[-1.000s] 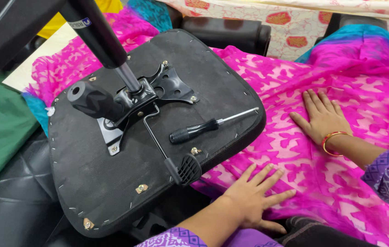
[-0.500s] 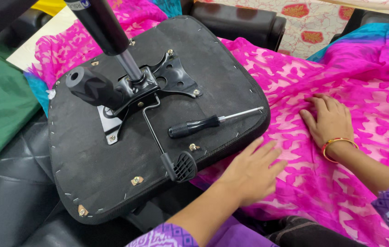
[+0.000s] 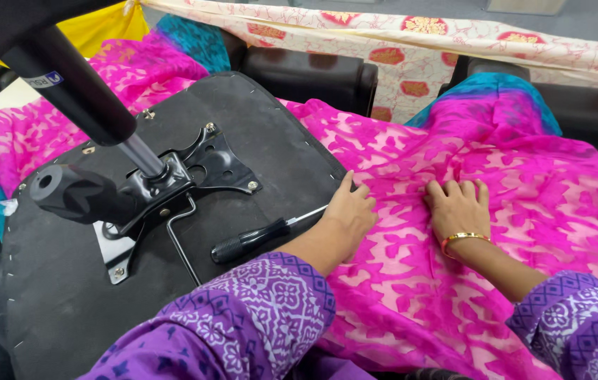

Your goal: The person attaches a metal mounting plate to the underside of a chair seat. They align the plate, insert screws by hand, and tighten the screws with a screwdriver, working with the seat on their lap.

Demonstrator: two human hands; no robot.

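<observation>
My left hand (image 3: 350, 211) lies palm down on the pink cloth (image 3: 411, 232), right at the near right edge of the upturned chair seat (image 3: 271, 134); fingers loosely curled, pressing the cloth, gripping nothing. My right hand (image 3: 457, 205) lies flat on the same cloth just beside the left, fingers together and bent at the tips, a gold bangle (image 3: 465, 240) on the wrist. Neither hand holds anything. The cloth is draped over the sofa, running from under the seat's right edge across to the far right. A black-handled screwdriver (image 3: 264, 234) lies on the seat near its near edge, shaft tip under my left wrist. The metal plate (image 3: 207, 163) and gas cylinder (image 3: 74, 88) stand at the seat's middle
</observation>
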